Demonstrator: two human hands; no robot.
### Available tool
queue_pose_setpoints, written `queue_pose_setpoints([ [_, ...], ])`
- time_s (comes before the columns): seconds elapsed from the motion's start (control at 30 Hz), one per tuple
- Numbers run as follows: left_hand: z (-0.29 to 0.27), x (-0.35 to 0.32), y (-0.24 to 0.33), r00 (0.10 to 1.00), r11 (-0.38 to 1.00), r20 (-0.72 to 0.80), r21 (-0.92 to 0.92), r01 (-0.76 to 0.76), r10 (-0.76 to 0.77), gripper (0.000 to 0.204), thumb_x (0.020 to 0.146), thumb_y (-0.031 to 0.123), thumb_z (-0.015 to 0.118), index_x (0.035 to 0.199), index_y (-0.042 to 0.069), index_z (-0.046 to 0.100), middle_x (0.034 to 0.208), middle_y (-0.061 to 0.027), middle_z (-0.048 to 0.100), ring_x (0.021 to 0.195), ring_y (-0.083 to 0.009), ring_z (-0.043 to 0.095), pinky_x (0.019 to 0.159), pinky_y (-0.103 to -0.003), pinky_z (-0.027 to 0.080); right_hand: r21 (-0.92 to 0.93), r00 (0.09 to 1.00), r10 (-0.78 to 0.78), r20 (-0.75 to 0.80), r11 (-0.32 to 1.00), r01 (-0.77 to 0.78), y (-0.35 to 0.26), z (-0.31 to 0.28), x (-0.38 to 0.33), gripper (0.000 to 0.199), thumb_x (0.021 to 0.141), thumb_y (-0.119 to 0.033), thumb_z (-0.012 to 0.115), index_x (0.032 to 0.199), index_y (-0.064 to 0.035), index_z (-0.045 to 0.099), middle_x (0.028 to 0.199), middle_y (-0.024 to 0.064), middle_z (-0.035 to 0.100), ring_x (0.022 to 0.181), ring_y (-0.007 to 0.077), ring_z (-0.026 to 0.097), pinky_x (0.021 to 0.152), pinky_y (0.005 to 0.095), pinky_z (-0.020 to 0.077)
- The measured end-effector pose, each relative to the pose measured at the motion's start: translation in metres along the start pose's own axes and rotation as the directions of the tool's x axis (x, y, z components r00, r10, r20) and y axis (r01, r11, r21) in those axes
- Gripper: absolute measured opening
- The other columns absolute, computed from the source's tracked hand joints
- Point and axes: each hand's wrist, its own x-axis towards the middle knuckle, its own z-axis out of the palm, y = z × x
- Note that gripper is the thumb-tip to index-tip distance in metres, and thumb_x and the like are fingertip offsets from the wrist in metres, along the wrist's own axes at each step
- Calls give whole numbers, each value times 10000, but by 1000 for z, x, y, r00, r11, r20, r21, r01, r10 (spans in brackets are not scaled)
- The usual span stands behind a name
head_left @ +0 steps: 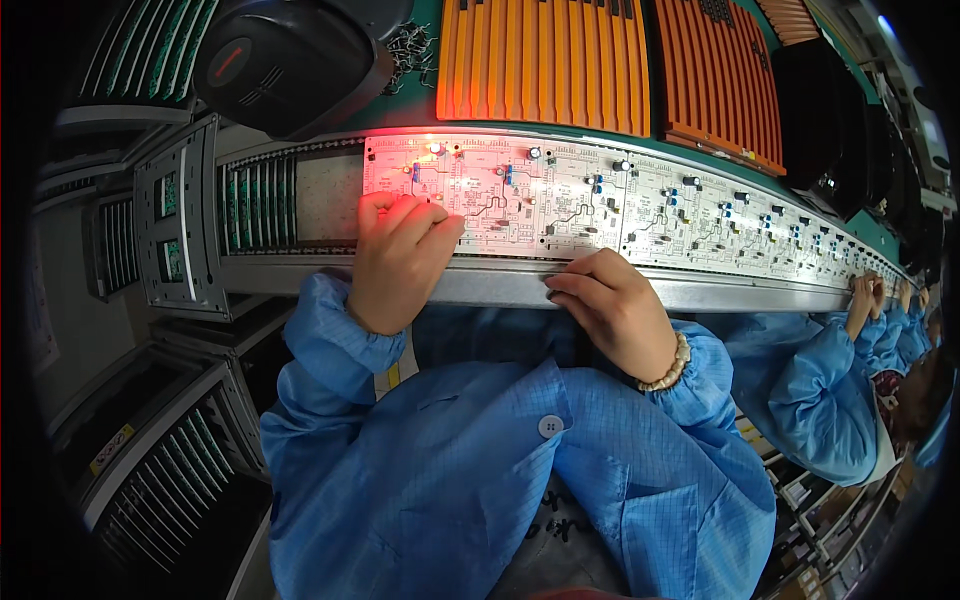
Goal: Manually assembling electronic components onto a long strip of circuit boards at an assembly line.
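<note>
A row of white circuit boards [582, 215] lies along a metal conveyor rail, with small capacitors and blue parts standing on them. Over the lower left corner of the nearest board, my left hand [402, 260] is closed, its curled fingers touching the board. What those fingers hold, if anything, is hidden. Just in front of the boards, at the metal rail [500, 287], my right hand [622, 312] pinches thumb and forefinger together. A tiny dark thing shows at those fingertips, too small to name. Red light falls on the leftmost board.
Orange slotted trays [545, 65] stand behind the line, beside a black rounded device [290, 65] and a pile of small wire-like parts [408, 55]. Board racks [165, 470] are at the left. Co-workers' hands [865, 300] work farther right along the line.
</note>
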Motion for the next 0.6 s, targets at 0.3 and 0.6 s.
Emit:
queue_pose_setpoints([
  [0.3,-1,-6,8,991,990,108,115,-87,75,288,801,101,616,1060,-20,646,912,-54,576,892,-193,560,865,-395,397,-41,998,58,22,998,-57,-6,-8,1,212,789,-37,675,993,8,638,925,133,607,859,301,611,725,369,523],
  [0.6,3,-13,11,990,991,132,113,-66,51,323,842,131,626,1126,-24,621,981,-73,575,958,-211,549,893,-414,399,-147,997,-8,76,989,19,-11,-10,14,188,772,-23,695,953,1,649,874,121,624,798,281,636,689,349,529],
])
